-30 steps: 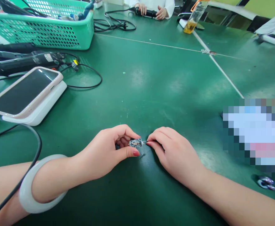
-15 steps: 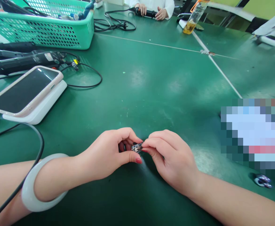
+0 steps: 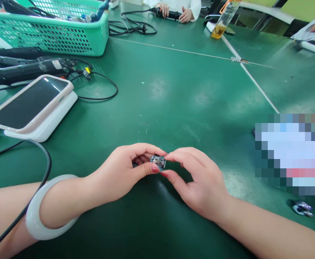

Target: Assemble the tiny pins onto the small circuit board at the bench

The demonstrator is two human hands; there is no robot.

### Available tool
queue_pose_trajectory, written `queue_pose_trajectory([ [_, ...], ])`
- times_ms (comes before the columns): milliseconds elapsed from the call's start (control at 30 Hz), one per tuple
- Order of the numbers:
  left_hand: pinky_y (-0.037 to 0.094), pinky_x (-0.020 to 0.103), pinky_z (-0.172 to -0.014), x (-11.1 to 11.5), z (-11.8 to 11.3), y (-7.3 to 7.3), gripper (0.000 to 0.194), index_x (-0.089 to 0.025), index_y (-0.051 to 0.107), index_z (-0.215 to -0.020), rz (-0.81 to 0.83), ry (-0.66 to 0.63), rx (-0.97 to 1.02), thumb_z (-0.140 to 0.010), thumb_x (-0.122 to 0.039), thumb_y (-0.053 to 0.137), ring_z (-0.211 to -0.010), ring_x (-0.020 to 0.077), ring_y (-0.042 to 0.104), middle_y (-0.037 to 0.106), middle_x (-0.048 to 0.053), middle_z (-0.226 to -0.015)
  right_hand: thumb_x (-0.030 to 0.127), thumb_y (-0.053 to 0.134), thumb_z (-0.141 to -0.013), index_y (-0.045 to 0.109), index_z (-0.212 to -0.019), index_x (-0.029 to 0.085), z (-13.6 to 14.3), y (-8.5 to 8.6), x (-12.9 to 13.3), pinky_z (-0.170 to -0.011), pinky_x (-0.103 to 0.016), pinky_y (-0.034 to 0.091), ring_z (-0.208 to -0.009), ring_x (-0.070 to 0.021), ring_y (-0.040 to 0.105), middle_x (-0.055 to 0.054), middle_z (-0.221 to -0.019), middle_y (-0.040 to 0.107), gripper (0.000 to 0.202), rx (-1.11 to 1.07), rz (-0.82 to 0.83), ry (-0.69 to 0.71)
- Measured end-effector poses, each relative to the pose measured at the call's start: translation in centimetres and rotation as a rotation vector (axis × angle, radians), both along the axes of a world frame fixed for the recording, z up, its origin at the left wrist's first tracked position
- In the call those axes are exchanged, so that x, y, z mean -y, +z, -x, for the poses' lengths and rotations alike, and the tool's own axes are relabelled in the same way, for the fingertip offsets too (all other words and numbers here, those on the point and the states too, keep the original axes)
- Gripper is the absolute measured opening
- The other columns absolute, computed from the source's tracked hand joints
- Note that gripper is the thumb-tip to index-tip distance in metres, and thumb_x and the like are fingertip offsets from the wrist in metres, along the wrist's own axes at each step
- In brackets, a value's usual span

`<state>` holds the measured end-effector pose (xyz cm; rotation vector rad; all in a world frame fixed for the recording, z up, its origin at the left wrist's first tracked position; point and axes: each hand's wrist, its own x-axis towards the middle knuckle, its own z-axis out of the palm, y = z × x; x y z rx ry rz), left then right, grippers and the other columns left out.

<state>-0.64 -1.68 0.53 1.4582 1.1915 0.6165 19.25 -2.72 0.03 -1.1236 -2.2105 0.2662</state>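
My left hand [image 3: 127,172] grips a small grey-and-black electronic part [image 3: 158,161] between thumb and fingers, just above the green table. Light metallic bits show on the part's upper face; its exact kind is too small to make out. At the part's right end, my right hand [image 3: 197,180] has its thumb and forefinger spread apart. The forefinger tip is close to the upper corner and the thumb tip lies just below; whether they touch the part I cannot tell.
A phone [image 3: 30,102] rests on a white object at left, by black corded tools [image 3: 30,70] and a green basket [image 3: 92,39]. A black cable [image 3: 48,162] crosses my left forearm. A pixelated patch [image 3: 289,151], a small shiny object [image 3: 302,208] and a bottle [image 3: 218,30] are at right. A person's hands [image 3: 185,15] hold a black tool opposite.
My right thumb and forefinger have parted from a pinch at the part's right end. The part has turned a little, showing more of its face, and my left hand has risen slightly.
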Motion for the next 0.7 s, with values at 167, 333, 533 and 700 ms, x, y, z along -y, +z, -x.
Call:
queue_pose_trajectory([
  [167,0.055,0.031,-0.083,-0.07,0.07,0.04,0.033,-0.025,0.07,-0.109,-0.013,-0.019,-0.016,-0.082,-0.04,0.06,-0.089,0.0194,0.067,0.073,0.002,-0.102,0.032,0.055,-0.089,0.064,-0.09,0.022,0.18,-0.18,-0.05,-0.069,-0.029,0.049,-0.076,-0.016,0.062,-0.004,-0.083,0.068,0.013,0.014,-0.014,-0.002],
  [333,0.053,0.033,-0.09,0.11,-0.09,0.2,0.038,-0.025,0.067,-0.117,0.005,-0.043,0.013,-0.083,-0.041,0.058,-0.101,0.0221,0.065,0.071,0.002,-0.112,0.036,0.056,-0.089,0.063,-0.085,0.021,0.39,-0.5,-0.15,-0.067,-0.028,0.047,-0.073,-0.015,0.061,-0.003,-0.079,0.067,0.017,0.033,-0.054,0.012],
  [533,0.054,0.034,-0.088,0.22,-0.56,0.5,0.037,-0.023,0.066,-0.117,0.089,-0.061,0.126,-0.083,-0.036,0.059,-0.098,0.0215,0.067,0.071,0.004,-0.111,0.039,0.055,-0.089,0.062,-0.079,0.019,0.68,-0.94,-0.13,-0.066,-0.027,0.045,-0.068,-0.0133,0.059,-0.003,-0.075,0.065,0.023,0.048,-0.046,0.039],
  [700,0.055,0.035,-0.086,0.24,-0.57,0.54,0.034,-0.021,0.067,-0.112,0.012,-0.015,0.044,-0.083,-0.037,0.058,-0.093,0.0207,0.068,0.072,0.005,-0.105,0.039,0.057,-0.088,0.064,-0.084,0.02,0.5,-0.72,-0.38,-0.064,-0.025,0.046,-0.068,-0.0124,0.058,-0.003,-0.08,0.065,0.02,0.017,0.04,0.022],
])
